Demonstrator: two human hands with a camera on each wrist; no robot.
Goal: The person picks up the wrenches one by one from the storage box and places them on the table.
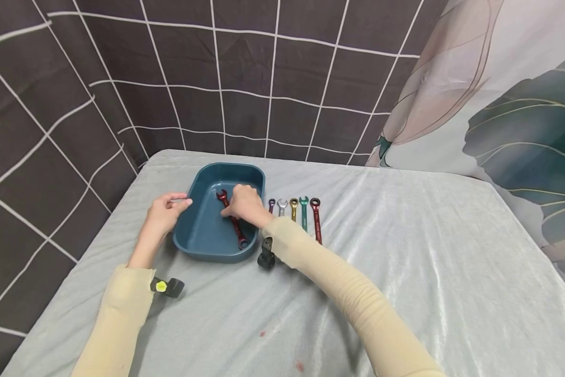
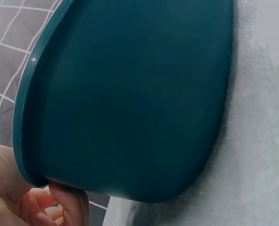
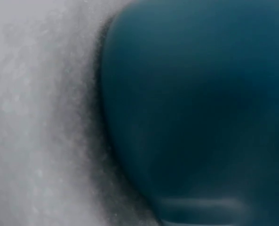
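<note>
A blue rectangular tub stands on the cloth-covered table. Inside it a red combination wrench lies at a slant, open end toward the back and ring end toward the front. My right hand reaches over the tub's right side and grips the wrench near its middle, covering part of the shaft. At the left rim, my left hand holds the tub's edge between thumb and fingers. In the left wrist view its fingers lie against the outer wall below the rim. The right wrist view shows only tub wall and cloth.
Right of the tub several wrenches lie in a row: purple, silver, gold, green and another red one. The right forearm hides some lower ends. A dark gridded curtain hangs behind the table.
</note>
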